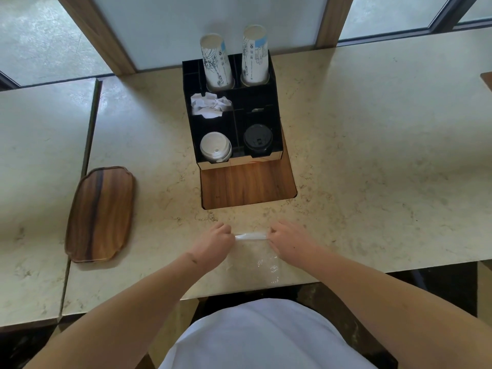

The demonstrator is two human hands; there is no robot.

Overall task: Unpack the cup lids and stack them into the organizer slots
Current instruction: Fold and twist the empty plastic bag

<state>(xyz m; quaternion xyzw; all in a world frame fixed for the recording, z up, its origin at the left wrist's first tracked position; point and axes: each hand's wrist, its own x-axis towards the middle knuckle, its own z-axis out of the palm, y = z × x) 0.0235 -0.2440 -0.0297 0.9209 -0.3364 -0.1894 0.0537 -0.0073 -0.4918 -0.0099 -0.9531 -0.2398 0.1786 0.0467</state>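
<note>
White lids (215, 147) and black lids (257, 137) already fill the organizer (277, 107) front slots at twelve o'clock, so unpacking looks nearly finished. The clear plastic bag (255, 255) lies flat on the desk (372, 155), apparently empty. Left hand (217, 239) and right hand (287, 239) fingers pinch its top edge at nine and three o'clock.

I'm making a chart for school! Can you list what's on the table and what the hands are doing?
left hand: pinches bag's left end
right hand: pinches bag's right end
bag: clear, flat on table
organizer: black, behind the bag
white lids: front left slot
black lids: front right slot
cups: two stacks at back
tray: wooden, left
</note>
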